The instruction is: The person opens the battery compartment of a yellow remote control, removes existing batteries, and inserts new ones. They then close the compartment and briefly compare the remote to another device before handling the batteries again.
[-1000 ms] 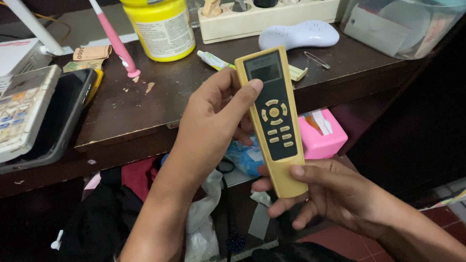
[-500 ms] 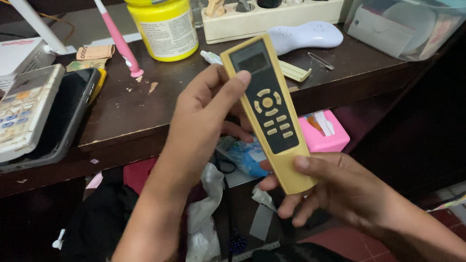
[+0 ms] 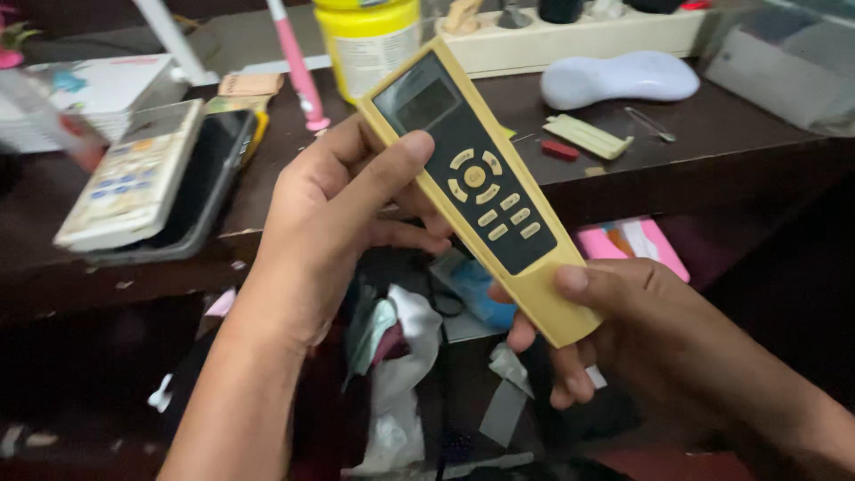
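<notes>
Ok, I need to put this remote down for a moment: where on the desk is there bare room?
The dark desk is bare between the small yellow cover and its front edge, below the white oval device. The left side is crowded by the white remote lying on a black tablet.

We see a dark, blank rectangular screen (image 3: 426,103) on the yellow remote (image 3: 481,183), just beyond our left fingers (image 3: 392,169). Farther off on the counter (image 3: 712,151) stands a yellow jar's white label (image 3: 374,58).
</notes>
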